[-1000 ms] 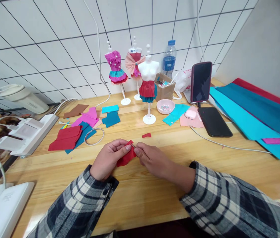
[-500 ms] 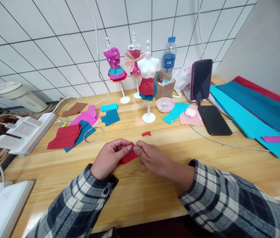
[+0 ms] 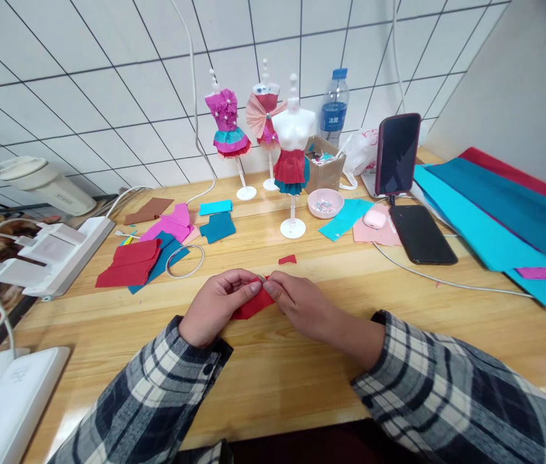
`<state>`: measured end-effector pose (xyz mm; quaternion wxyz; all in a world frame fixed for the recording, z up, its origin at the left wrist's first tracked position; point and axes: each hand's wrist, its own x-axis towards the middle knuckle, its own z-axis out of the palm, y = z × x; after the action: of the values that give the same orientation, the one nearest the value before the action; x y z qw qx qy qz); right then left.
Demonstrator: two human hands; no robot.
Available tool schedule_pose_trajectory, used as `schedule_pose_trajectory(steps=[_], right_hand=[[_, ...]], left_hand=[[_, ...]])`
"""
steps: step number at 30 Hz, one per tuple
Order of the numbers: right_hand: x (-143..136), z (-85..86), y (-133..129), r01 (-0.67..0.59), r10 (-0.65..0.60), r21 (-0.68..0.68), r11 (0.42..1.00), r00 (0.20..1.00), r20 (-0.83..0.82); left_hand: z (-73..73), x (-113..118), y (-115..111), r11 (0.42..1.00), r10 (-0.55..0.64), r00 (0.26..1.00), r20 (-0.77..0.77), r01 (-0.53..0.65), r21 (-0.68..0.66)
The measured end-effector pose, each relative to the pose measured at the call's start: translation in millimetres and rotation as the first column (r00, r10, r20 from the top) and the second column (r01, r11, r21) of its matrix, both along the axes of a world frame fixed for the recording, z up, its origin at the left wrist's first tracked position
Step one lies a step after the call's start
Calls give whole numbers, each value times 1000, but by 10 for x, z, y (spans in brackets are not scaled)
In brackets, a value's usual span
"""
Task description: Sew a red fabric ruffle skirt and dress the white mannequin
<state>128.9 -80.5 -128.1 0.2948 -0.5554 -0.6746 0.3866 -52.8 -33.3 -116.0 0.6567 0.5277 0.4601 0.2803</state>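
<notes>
A piece of red crepe paper (image 3: 255,307) is pinched between both hands over the near middle of the table. My left hand (image 3: 215,301) grips its upper left part between thumb and curled fingers. At the upper right edge, my right hand (image 3: 302,305) is closed on the same piece, its fingertips almost touching the left thumb. Much of the paper is covered by the fingers. A small red scrap (image 3: 287,259) lies just beyond the hands. Farther back stands a white mini dress form (image 3: 293,129) wearing a red and teal skirt (image 3: 291,169).
Two dressed mini forms (image 3: 227,119) stand behind, near a cardboard box (image 3: 325,174) and a pink bead bowl (image 3: 326,203). Red paper (image 3: 128,263) and a cable loop (image 3: 185,276) lie left. Phones (image 3: 423,234) and large blue sheets (image 3: 509,206) are right; a power strip (image 3: 67,261) borders the left.
The view has shifted slightly, so the scene sits a little farther right. My right fingertips have moved slightly along the red paper's edge; both hands still grip it.
</notes>
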Motion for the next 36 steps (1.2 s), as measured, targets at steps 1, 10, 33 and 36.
schedule_pose_trajectory(steps=[1, 10, 33, 36], right_hand=[[38, 11, 20, 18, -19, 9, 1000, 1000, 16], [265, 53, 97, -150, 81, 107, 983, 874, 480], [89, 73, -24, 4, -1, -60, 998, 999, 42], [86, 80, -23, 20, -19, -71, 997, 1000, 21]], left_hand=[[12, 5, 6, 999, 31, 999, 33, -30, -27], [86, -80, 155, 952, 276, 928, 250, -229, -201], [-45, -69, 103, 990, 67, 982, 177, -44, -131], [-44, -73, 101, 991, 51, 983, 177, -28, -131]])
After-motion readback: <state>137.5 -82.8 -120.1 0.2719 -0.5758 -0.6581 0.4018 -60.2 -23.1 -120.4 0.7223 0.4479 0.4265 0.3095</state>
